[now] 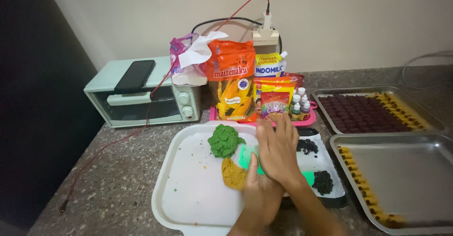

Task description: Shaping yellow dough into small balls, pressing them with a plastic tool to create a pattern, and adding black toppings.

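My right hand (278, 151) lies flat, palm down, on top of my left hand (257, 191), the two pressed together over a white tray (188, 189). Whatever sits between the palms is hidden. A green scraper (246, 157) lies on the tray just under the hands, with its other end showing to the right. A yellow-brown lump of dough (233, 174) touches the left hand's thumb side. A bigger lump of green dough (223, 140) rests a little farther back on the tray.
Two piles of dark chips (322, 181) lie on a sheet right of the hands. Metal trays (406, 179) at right hold rows of small shaped pieces. Behind stand food packets (232, 80), small bottles (299, 105), a pale green toaster oven (141, 99) with a phone on it.
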